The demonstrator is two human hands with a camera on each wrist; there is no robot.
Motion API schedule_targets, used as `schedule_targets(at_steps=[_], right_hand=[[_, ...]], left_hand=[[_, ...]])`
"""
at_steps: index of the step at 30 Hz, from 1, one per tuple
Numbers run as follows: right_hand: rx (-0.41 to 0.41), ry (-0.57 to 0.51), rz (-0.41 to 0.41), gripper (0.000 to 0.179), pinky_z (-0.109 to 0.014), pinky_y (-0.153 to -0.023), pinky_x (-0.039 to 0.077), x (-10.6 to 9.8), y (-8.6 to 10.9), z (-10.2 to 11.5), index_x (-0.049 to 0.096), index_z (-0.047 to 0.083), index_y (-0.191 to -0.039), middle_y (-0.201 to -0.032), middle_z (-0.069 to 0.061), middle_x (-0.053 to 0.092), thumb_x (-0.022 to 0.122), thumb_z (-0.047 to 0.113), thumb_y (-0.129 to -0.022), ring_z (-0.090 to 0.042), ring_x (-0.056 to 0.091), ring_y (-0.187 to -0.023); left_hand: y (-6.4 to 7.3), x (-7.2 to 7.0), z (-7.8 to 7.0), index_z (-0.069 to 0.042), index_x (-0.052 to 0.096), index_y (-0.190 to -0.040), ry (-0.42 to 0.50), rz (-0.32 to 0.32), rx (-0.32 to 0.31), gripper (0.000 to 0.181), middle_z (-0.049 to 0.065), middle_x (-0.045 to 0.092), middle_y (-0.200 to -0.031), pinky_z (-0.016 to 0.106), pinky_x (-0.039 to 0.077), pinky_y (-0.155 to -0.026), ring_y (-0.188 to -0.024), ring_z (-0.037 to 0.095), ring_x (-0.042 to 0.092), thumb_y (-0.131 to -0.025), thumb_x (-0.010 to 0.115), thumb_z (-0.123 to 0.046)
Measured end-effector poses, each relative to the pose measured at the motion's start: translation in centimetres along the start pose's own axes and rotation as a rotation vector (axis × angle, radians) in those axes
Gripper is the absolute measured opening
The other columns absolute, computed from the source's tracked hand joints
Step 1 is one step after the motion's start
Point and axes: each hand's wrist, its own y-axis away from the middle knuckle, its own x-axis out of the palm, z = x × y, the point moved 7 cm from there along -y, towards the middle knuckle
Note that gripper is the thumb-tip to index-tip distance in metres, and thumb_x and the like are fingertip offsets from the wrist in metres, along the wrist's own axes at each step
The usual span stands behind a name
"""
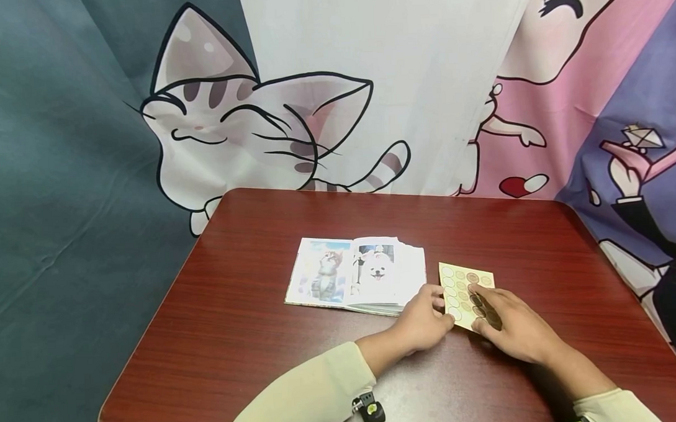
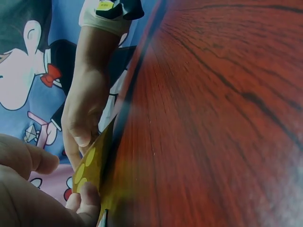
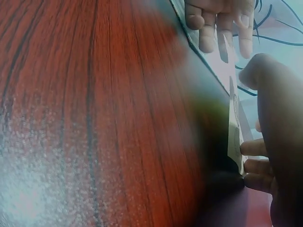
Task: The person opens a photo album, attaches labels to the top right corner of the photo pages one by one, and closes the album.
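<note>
A yellow sheet of round stickers (image 1: 462,290) is tilted up off the table between my two hands. My left hand (image 1: 422,320) holds its near left corner, the thumb at the bottom edge and the other fingers along the left side. From the right, my right hand (image 1: 515,323) grips the sheet, with the index finger over the circles and the thumb by the near edge. In the left wrist view the sheet (image 2: 92,163) stands slanted between both hands. Seen edge-on in the right wrist view, the sheet (image 3: 234,127) meets the fingers of my right hand (image 3: 270,127).
An open booklet (image 1: 347,302) lies left of the sheet, with a kitten picture (image 1: 328,276) and a white dog picture (image 1: 376,268) on its pages. The reddish-brown wooden table (image 1: 225,345) has rounded corners. Behind it hangs a cartoon-printed curtain (image 1: 433,58).
</note>
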Motion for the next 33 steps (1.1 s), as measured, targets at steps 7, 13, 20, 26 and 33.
schedule_targets(at_steps=[7, 13, 20, 26, 33], right_hand=[[0.018, -0.032, 0.006, 0.069, -0.061, -0.097, 0.044, -0.2, 0.1, -0.1, 0.05, 0.006, -0.149, -0.132, -0.022, 0.061, 0.077, 0.027, -0.089, -0.041, 0.055, -0.124], [0.019, -0.059, 0.006, 0.066, -0.061, -0.096, 0.044, -0.4, 0.2, 0.0, 0.05, 0.008, -0.15, -0.133, -0.022, 0.061, 0.074, 0.027, -0.092, -0.041, 0.055, -0.123], [0.011, -0.06, 0.002, 0.061, -0.06, -0.095, 0.045, -0.4, 0.4, 0.1, 0.05, 0.009, -0.15, -0.134, -0.02, 0.06, 0.071, 0.026, -0.096, -0.04, 0.054, -0.124], [0.013, -0.063, -0.01, 0.06, -0.058, -0.096, 0.044, -0.4, 0.4, 0.1, 0.05, 0.011, -0.151, -0.135, -0.019, 0.059, 0.07, 0.022, -0.096, -0.038, 0.053, -0.126], [0.012, -0.081, -0.056, 0.055, -0.059, -0.094, 0.045, -1.0, 0.3, 0.7, 0.054, 0.013, -0.146, -0.134, -0.018, 0.059, 0.072, 0.021, -0.095, -0.038, 0.052, -0.126]], left_hand=[[-0.4, 0.7, 0.7, -0.001, 0.047, -0.138, 0.273, -0.058, -0.103, 0.061, 0.0, 0.06, -0.099, 0.028, 0.056, -0.06, -0.07, 0.014, 0.062, -0.085, 0.075, 0.008], [-0.7, 1.5, 1.1, 0.001, 0.049, -0.137, 0.42, -0.093, -0.162, 0.069, 0.004, 0.06, -0.094, 0.033, 0.059, -0.055, -0.062, 0.018, 0.063, -0.077, 0.079, 0.016], [-1.1, 2.1, 1.4, 0.001, 0.051, -0.137, 0.481, -0.117, -0.202, 0.07, 0.006, 0.06, -0.091, 0.033, 0.06, -0.057, -0.063, 0.017, 0.063, -0.075, 0.079, 0.019], [-1.5, 2.4, 1.7, 0.0, 0.058, -0.126, 0.552, -0.108, -0.23, 0.059, 0.007, 0.056, -0.087, 0.025, 0.057, -0.05, -0.061, 0.015, 0.059, -0.074, 0.069, 0.026], [-1.5, 2.5, 1.7, 0.0, 0.061, -0.112, 0.546, -0.06, -0.21, 0.045, 0.009, 0.059, -0.087, 0.025, 0.057, -0.051, -0.061, 0.017, 0.061, -0.076, 0.057, 0.027]])
